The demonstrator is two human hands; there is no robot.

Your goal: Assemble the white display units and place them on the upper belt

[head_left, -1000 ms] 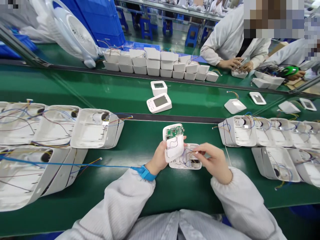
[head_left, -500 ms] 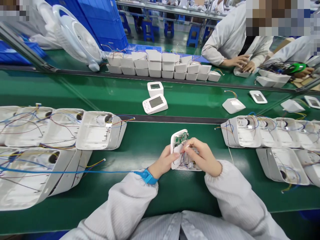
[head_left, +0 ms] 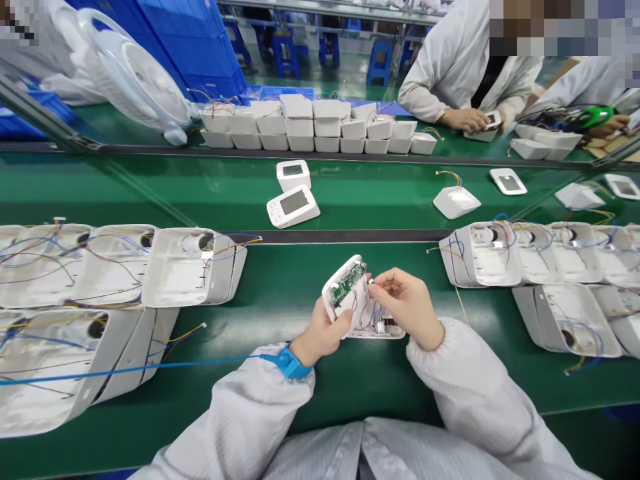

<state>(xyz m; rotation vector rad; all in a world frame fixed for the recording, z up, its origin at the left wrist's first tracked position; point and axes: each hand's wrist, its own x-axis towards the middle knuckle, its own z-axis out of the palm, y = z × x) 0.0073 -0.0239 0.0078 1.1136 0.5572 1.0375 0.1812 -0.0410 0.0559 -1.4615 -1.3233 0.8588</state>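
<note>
My left hand (head_left: 325, 328) is closed on the edge of a white plastic cover (head_left: 329, 288), tilted up with its inner side towards me. A green circuit board (head_left: 347, 285) is fixed inside this cover. Just below and behind it, a white housing (head_left: 397, 332) rests on the bench, with thin wires (head_left: 369, 319) running between the two parts. My right hand (head_left: 410, 303) pinches a small white wire connector (head_left: 371, 281) between thumb and forefinger, close to the right edge of the board. A blue wrist strap (head_left: 291, 363) with a blue cord is around my left wrist.
Open white housings with loose wires stand in rows at left (head_left: 183, 267) and right (head_left: 493, 257). Beyond the dark rail (head_left: 345, 237) lie finished-looking units with screens (head_left: 294, 205). Stacked housings (head_left: 300, 127), a fan (head_left: 135, 73) and co-workers' sleeves (head_left: 435, 77) are farther back.
The cover has tilted further to the left, showing more of the circuit board. My right fingers have drawn slightly away from the cover, and the connector now shows. The camera view has shifted slightly.
</note>
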